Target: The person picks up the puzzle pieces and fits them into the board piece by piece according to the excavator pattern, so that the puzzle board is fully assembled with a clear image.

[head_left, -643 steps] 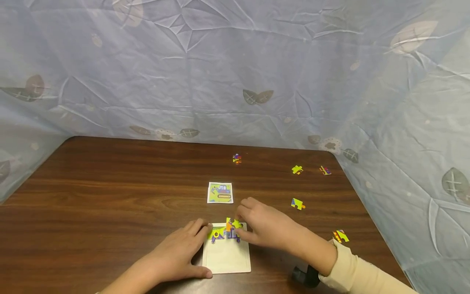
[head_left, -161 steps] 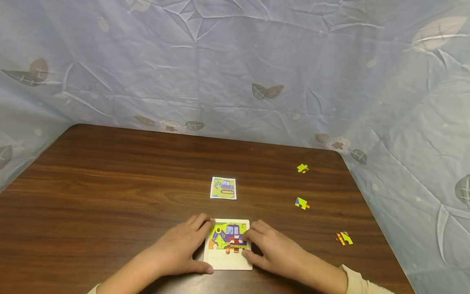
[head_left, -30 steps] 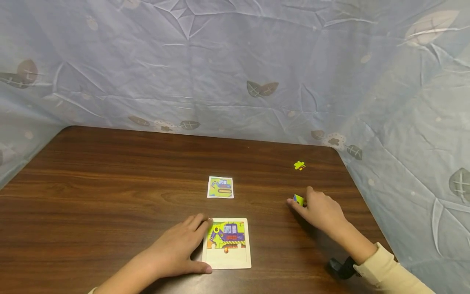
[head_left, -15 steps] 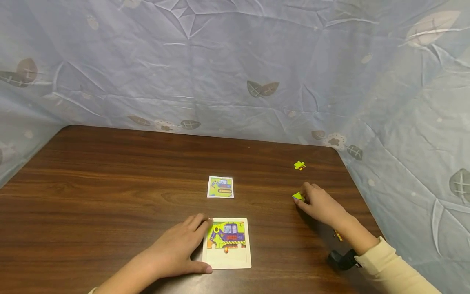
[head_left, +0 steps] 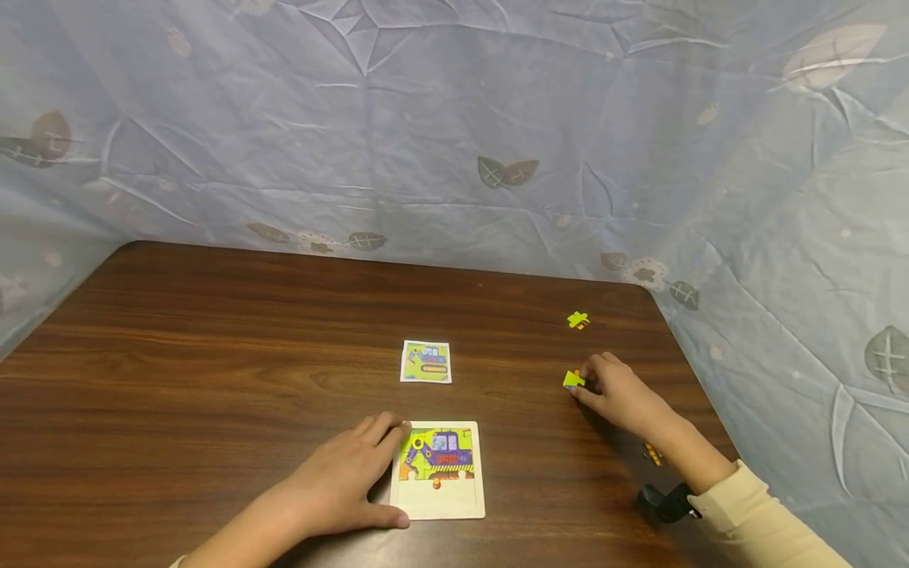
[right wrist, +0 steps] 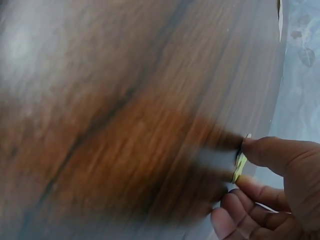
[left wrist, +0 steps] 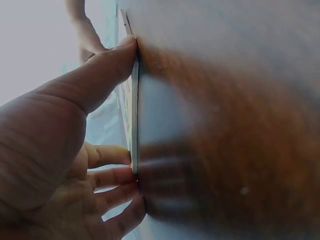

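Our left hand [head_left: 341, 481] lies flat near the front edge of the tabletop, fingers stretched forward and thumb spread along the near side, the forearm running back toward the front left. Our right hand [head_left: 618, 390] reaches out toward the right edge, fingers curled and pinched together at the tips, the cream sleeve [head_left: 760, 521] covering the forearm behind the wrist.
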{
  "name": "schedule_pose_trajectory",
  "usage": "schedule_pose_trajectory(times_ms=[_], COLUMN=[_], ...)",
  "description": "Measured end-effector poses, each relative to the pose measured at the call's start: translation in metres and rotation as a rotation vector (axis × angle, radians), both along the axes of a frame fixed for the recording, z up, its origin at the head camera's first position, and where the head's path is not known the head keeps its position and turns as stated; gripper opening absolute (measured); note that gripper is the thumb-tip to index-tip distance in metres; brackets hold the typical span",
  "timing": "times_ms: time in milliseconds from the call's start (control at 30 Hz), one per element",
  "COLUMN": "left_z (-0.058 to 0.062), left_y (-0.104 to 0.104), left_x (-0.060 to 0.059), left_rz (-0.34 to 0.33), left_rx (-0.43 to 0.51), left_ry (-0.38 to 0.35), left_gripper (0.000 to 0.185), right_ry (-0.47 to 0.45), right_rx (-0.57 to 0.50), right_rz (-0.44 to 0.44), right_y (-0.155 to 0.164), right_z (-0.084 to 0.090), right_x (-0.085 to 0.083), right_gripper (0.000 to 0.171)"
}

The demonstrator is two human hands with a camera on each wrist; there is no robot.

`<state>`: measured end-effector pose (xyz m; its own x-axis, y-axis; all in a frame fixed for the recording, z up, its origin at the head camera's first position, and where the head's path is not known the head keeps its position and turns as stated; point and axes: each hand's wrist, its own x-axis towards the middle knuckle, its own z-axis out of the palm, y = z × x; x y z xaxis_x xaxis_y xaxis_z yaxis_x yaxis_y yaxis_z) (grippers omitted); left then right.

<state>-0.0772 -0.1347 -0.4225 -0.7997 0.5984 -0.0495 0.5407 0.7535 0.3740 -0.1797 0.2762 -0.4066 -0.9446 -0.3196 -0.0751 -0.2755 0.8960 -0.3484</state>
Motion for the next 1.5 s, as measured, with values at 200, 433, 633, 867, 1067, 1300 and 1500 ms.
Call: schedule_pose_trajectory(times_ms=[200,433,633,867,1067,1300,1500], left_z=[0.001,0.001,0.001,0.003,0.003,0.003,0.003], left_y=[0.000,0.000,0.001,0.001,0.001,0.001,0.001], left_x=[0.000,0.000,0.001,0.000,0.000,0.000,0.000], left_rz=[-0.003,-0.005,-0.002,0.000,0.000,-0.001,-0.007], left_rx=[-0.004,-0.010,-0.011,-0.008,-0.005,-0.006,-0.006], left_ry=[-0.005,0.012,-0.008,-0.026,-0.011,-0.001,0.002], left_gripper=[0.105,0.104,0.106,0.104,0.104,0.104,0.104], right_ry=[0.035,0.081,0.099,0.119,0.135,0.125,0.126], right_rx=[-0.008,0.006,0.003,-0.001,0.000,-0.009,-0.010], right_rz=[0.034,0.064,0.076,0.088,0.115,0.127,0.135], right_y=[0.004,0.005,0.009,0.011,0.008,0.006,0.002], right_z=[-0.001,-0.004,0.003,0.033,0.054,0.059,0.058], right_x=[-0.001,-0.002,-0.003,-0.002,0.001,0.004,0.009], right_gripper=[0.023,0.021,0.021,0.022,0.018,0.017,0.016])
